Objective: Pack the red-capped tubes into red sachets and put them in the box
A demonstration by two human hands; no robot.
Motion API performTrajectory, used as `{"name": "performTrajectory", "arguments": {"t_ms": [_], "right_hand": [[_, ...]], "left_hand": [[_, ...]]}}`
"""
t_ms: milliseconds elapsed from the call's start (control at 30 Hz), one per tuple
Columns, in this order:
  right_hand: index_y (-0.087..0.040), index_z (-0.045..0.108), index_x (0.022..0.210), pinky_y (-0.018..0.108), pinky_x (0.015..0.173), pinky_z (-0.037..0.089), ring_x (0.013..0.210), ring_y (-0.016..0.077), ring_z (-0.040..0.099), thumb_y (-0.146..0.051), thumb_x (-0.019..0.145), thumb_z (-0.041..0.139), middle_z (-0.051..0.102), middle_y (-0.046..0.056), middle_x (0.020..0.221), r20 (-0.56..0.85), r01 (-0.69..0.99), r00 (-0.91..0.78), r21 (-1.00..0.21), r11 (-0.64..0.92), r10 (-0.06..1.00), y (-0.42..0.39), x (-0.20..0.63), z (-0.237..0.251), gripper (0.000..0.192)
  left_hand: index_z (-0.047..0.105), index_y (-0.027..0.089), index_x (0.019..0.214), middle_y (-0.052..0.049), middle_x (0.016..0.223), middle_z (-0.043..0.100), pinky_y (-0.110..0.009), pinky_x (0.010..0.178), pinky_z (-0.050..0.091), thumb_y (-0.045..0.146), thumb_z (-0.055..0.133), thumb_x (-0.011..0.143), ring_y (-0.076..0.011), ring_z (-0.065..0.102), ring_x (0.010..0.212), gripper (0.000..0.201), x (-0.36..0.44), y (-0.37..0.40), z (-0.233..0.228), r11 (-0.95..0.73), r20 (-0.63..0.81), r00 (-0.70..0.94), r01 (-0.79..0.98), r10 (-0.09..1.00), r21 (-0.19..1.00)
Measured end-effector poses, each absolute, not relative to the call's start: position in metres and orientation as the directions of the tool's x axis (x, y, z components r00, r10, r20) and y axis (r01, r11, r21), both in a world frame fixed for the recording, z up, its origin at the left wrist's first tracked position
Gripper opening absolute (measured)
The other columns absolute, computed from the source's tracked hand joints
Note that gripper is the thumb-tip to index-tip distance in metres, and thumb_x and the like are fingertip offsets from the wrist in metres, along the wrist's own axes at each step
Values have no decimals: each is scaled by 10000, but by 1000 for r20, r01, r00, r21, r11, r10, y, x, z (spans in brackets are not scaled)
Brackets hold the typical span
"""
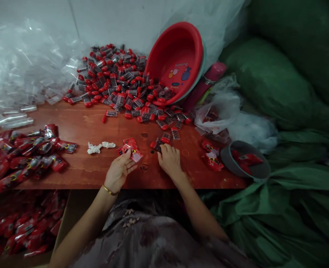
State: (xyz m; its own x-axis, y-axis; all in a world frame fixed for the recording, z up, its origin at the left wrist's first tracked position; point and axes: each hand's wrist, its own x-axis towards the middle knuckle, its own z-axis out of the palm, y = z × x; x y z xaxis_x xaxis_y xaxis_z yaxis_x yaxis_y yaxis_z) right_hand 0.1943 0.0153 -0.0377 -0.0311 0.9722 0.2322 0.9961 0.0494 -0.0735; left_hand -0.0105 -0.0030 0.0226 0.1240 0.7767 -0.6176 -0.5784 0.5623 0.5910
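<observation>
My left hand (pixel 119 170), with a gold bangle at the wrist, pinches a flat red printed packet (pixel 131 146) between thumb and fingers just above the table. To its right, my right hand (pixel 170 159) has its fingers curled down at a small clear container with a red cap (pixel 157 144). Dark contents show through the clear part; the fingertips partly hide it. Another red-capped container (pixel 165 137) lies right beside those fingers. A crumpled white tissue (pixel 99 147) lies left of the packet.
Many similar containers (pixel 114 80) are heaped at the back, spilling from a tilted red basin (pixel 164 48). Clear plastic sleeves (pixel 22 70) and filled red packs (pixel 27 152) lie left. A grey bowl (pixel 227 160), loose red packets (pixel 212 156) and green sacks (pixel 273 78) are right.
</observation>
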Motion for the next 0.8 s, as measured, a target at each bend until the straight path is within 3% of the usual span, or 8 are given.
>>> {"name": "performTrajectory", "arguments": {"t_ms": [67, 133, 233, 333, 400, 633, 800], "right_hand": [[-106, 591, 1030, 367, 783, 357, 889, 258, 568, -202, 847, 484, 654, 161, 1032, 233, 991, -34, -115, 62, 972, 19, 195, -40, 232], [-104, 587, 1000, 362, 771, 379, 854, 252, 585, -210, 840, 481, 669, 154, 943, 218, 966, -50, -238, 103, 975, 16, 196, -40, 220], [-148, 561, 998, 313, 676, 422, 707, 199, 593, -297, 868, 454, 665, 83, 811, 148, 798, -91, -581, 161, 985, -5, 197, -32, 225], [-190, 555, 977, 248, 555, 427, 565, 136, 553, -346, 901, 408, 620, 7, 700, 29, 478, -138, -873, 92, 990, -37, 193, -19, 228], [-199, 577, 939, 223, 509, 406, 524, 115, 519, -347, 884, 446, 580, -20, 640, 2, 378, -161, -924, 64, 987, -53, 188, -10, 205], [-188, 599, 804, 199, 439, 324, 455, 86, 433, -312, 817, 511, 498, -50, 530, -33, 309, -210, -950, 35, 977, -57, 174, 6, 153], [-185, 580, 760, 190, 413, 305, 436, 83, 428, -349, 798, 516, 499, -51, 507, -145, 171, -210, -979, -110, 967, -53, 169, 3, 180]], "left_hand": [[651, 163, 837, -52, 788, 727, -293, 706, 513, 369, 802, 610, -181, 679, 757, 343, -10, -3, 24, 570, -623, 134, -581, 771, 581], [650, 162, 826, -47, 776, 724, -295, 707, 511, 378, 814, 586, -179, 674, 744, 363, -10, -4, 23, 560, -621, 120, -586, 775, 586], [635, 161, 770, -25, 718, 706, -278, 668, 502, 392, 856, 487, -152, 652, 665, 427, -11, -4, 18, 527, -612, 73, -595, 788, 607], [610, 155, 709, -13, 689, 688, -266, 640, 494, 411, 869, 428, -131, 631, 618, 460, -11, -4, 15, 494, -593, 24, -582, 805, 646], [591, 151, 667, -16, 686, 684, -254, 623, 488, 419, 867, 421, -127, 628, 613, 457, -8, -4, 15, 486, -578, 17, -561, 816, 670], [592, 135, 547, 22, 576, 619, -216, 563, 444, 449, 858, 381, -81, 541, 533, 444, 3, -8, 15, 394, -473, -49, -482, 880, 782], [647, 136, 591, 26, 588, 619, -215, 604, 438, 443, 814, 516, -78, 528, 563, 358, 1, -10, 11, 286, -327, -36, -400, 944, 871]]}}
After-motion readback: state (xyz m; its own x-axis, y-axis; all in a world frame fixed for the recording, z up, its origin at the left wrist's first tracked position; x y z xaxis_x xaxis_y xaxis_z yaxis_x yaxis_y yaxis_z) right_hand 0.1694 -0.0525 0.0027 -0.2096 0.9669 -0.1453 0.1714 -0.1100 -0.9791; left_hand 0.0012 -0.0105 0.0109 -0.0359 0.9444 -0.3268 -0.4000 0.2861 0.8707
